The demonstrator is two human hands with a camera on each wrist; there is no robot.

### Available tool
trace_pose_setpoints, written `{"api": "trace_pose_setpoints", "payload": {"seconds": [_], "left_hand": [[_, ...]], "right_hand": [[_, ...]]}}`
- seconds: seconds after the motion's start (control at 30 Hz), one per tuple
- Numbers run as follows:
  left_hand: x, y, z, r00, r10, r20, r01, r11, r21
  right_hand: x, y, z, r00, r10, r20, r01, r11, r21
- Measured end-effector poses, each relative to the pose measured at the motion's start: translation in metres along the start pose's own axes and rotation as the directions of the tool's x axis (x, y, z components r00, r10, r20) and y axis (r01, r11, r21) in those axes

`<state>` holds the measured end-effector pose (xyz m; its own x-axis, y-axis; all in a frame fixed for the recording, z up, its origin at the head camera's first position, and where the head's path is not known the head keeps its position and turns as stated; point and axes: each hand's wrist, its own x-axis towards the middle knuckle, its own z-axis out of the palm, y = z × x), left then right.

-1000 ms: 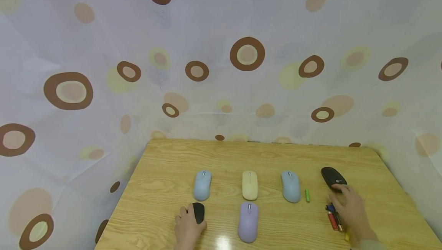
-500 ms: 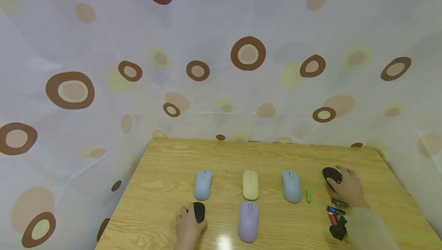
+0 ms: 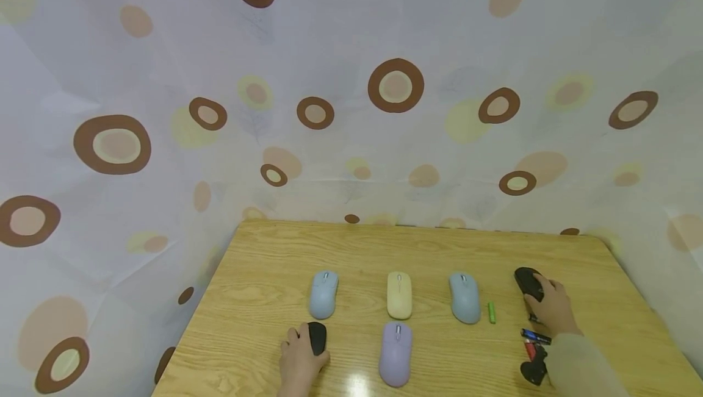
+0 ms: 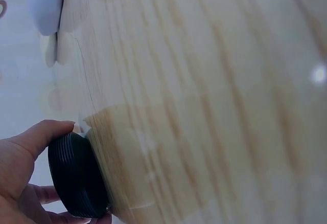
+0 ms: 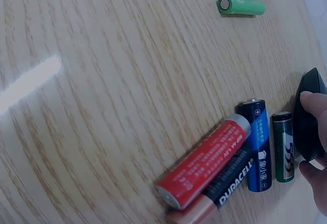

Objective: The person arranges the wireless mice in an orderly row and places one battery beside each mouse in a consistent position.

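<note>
Soft, even light falls on the glossy, yellow-brown wood-grained worktop (image 3: 236, 330), glaring white near the head view's lower edge; both wrist views look cooler, hazier, with white reflections.

Right arm: plain, pale cream sleeve (image 3: 584, 368), cuff terminating near the wrist. Compact black unit (image 3: 534, 368), irregular in outline, adjoins the sleeve's inner edge; fine detail unresolved. Right hand (image 3: 553, 307): bare. Left hand (image 3: 300, 358): bare, including the visible wrist.

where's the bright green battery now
In the head view, the bright green battery lies right of centre, between the rightmost blue mouse and the right hand, closer to the mouse.
</note>
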<state>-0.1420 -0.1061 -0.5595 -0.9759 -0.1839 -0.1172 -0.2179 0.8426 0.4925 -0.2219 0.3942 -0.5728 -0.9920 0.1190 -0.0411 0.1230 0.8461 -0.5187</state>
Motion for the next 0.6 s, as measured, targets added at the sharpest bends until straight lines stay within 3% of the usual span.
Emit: {"api": "trace_pose_setpoints", "payload": {"seconds": [0.33,0.6], "left_hand": [[0.0011,0.0001,0.0002,1.000,-0.006,-0.009,0.006,1.000,-0.007],[0.0003,-0.0001,0.0002,1.000,0.007,-0.023,-0.007,1.000,-0.008]], "right_hand": [[-0.0015,0.0018,0.0018,1.000,-0.003,-0.026,0.003,1.000,-0.003],[0.0009,0.0046,-0.0001,1.000,0.011,0.007,-0.011,0.999,0.030]]}}
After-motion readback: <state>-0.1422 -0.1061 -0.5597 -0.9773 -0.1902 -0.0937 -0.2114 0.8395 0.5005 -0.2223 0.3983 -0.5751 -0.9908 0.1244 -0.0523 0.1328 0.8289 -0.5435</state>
